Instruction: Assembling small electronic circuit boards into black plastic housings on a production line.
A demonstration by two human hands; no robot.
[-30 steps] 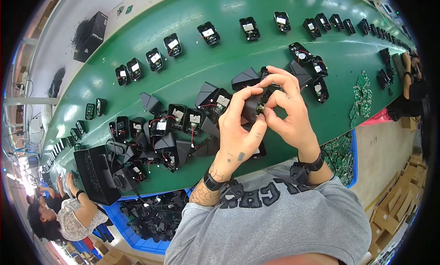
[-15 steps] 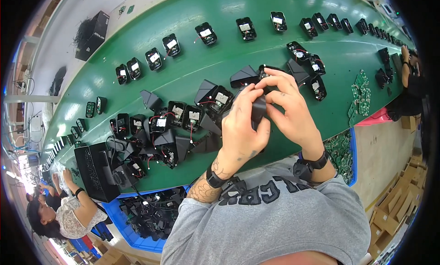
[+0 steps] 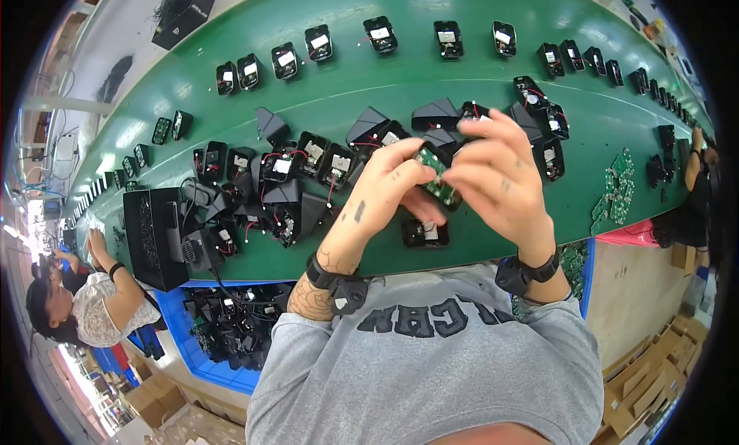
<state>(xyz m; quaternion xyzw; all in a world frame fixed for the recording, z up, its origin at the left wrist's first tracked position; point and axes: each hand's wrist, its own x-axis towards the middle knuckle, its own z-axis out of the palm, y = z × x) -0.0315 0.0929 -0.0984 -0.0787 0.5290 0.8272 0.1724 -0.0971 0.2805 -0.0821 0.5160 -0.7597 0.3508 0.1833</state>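
Gripped in my left hand point(image 3: 385, 185) is a black device housing whose green circuit board point(image 3: 434, 165) faces up. My left thumb presses on the board while the other fingers curl beneath. Just right of it hovers my right hand point(image 3: 504, 179), partly blurred, its fingers apart and the lower ones close to the board's edge. I see nothing held in it. Below the held device, an opened black housing point(image 3: 425, 234) with a white part inside lies on the green table point(image 3: 362, 254).
Opened black housings with red wires point(image 3: 312, 154) crowd the table left of my hands. More stand in a row point(image 3: 379, 35) farther back. A black box point(image 3: 158, 241) sits left, green boards point(image 3: 616, 185) lie right. Blue bins flank me below the table edge. People work at both sides.
The device in my left hand now shows its green board instead of a dark side. My right hand has come away from it. The whole view has shifted slightly.
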